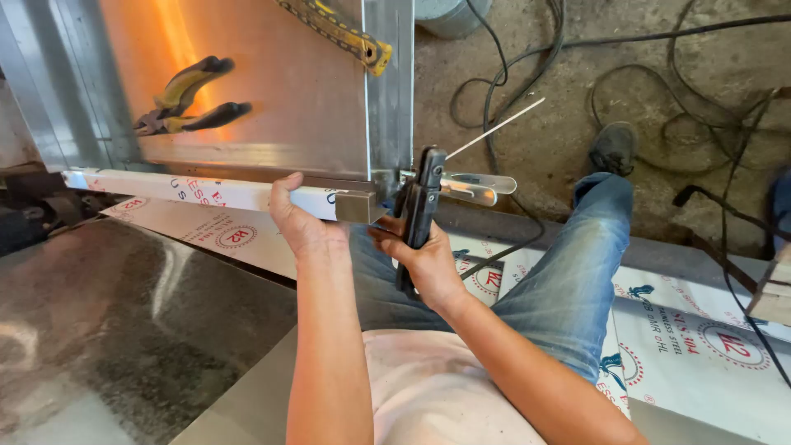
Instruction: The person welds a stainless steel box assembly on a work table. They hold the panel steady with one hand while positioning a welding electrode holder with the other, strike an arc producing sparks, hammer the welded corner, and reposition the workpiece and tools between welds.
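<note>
Over a cable-strewn concrete floor [568, 99], the left hand [301, 218] grips the film-wrapped square steel tube [206, 191] steady; the right hand [424, 259] clasps the black welding torch [418, 210] at its corner

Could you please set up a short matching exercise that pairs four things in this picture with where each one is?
Things:
1. pliers
2. dark torch handle
3. square metal tube
4. black cables

Places:
A. gripped in the right hand
B. lying on the steel sheet
C. strewn over the ground
D. under the left hand

Pairs: 1-B, 2-A, 3-D, 4-C
</note>
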